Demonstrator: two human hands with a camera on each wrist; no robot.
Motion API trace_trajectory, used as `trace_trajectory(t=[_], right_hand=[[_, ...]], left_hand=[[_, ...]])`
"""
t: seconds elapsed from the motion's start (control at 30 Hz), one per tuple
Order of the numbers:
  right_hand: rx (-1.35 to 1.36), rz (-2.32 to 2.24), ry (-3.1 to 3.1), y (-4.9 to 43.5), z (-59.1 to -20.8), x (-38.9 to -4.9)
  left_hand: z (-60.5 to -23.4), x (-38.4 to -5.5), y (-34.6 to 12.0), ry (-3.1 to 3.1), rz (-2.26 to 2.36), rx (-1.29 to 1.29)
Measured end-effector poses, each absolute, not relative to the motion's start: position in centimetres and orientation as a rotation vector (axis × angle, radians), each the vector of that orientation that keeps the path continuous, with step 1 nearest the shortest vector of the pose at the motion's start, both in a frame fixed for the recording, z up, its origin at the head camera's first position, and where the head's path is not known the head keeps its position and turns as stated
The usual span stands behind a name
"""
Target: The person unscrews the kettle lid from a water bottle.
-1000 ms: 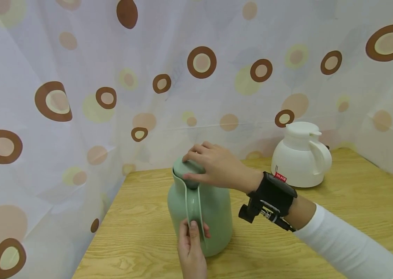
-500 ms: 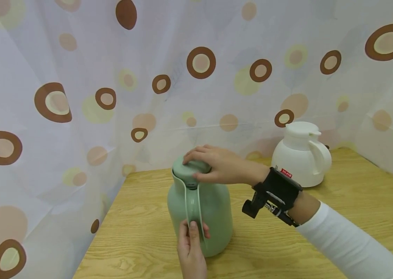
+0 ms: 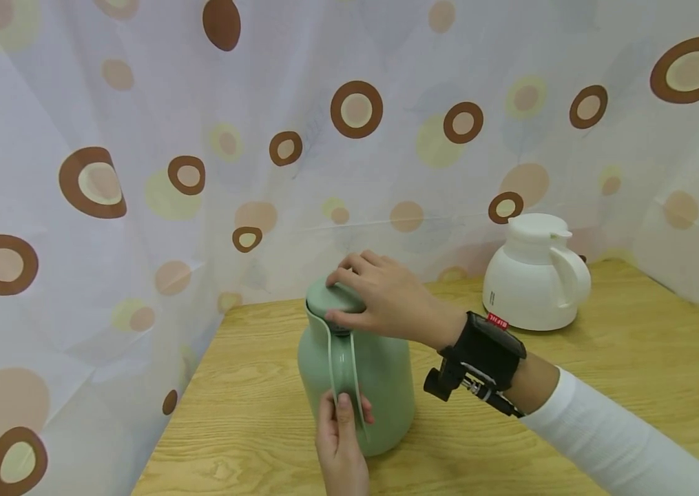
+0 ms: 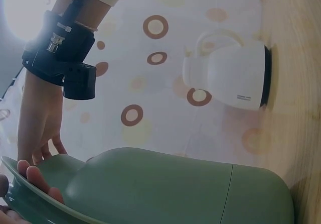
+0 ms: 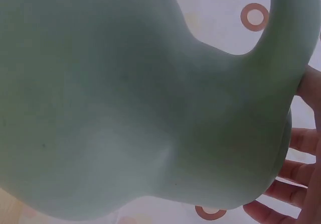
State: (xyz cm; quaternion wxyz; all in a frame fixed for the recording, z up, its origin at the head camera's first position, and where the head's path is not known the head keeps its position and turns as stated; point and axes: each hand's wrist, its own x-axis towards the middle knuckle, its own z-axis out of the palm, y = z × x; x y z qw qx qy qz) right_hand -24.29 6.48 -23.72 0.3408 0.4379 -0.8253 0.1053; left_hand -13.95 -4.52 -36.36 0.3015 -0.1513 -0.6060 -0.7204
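A sage-green thermos jug (image 3: pixel 380 393) stands upright on the wooden table, its handle (image 3: pixel 344 368) facing me. My left hand (image 3: pixel 343 441) holds the lower part of that handle, the thumb lying along it and fingertips showing on the far side. On top, my right hand (image 3: pixel 389 300) grips the round green lid (image 3: pixel 324 297) from above and from the right, fingers spread over its edge. The right palm hides part of the lid. In the right wrist view, the jug's body (image 5: pixel 125 98) fills most of the picture, with the fingers (image 5: pixel 291 171) around the lid's rim.
A white thermos jug (image 3: pixel 531 282) stands at the back right of the wooden table (image 3: pixel 250 413), its handle turned to the right. Behind the table hangs a white curtain (image 3: pixel 299 83) with brown and yellow circles. A black strap with a small camera (image 3: pixel 485 355) circles my right wrist.
Over the lid, my right hand and wrist swung a little rightward and then back to the left. The left hand and the green jug's body stay in place.
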Motion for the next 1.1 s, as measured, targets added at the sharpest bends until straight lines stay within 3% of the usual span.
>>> trace_trajectory(t=[0.53, 0.87, 1.1], right_hand=[[1.320, 0.445, -2.249, 7.6, -23.6, -25.2], [1.129, 0.330, -2.154, 6.5, -24.0, -24.5], [1.155, 0.365, -2.142, 6.6, -24.1, -24.8]], left_hand=[[-36.3, -14.0, -4.6, -1.589, -1.902, -0.423], [-36.5, -14.0, -4.6, -1.563, -1.893, -0.450], [-36.5, -14.1, -4.6, -1.591, -1.896, -0.433]])
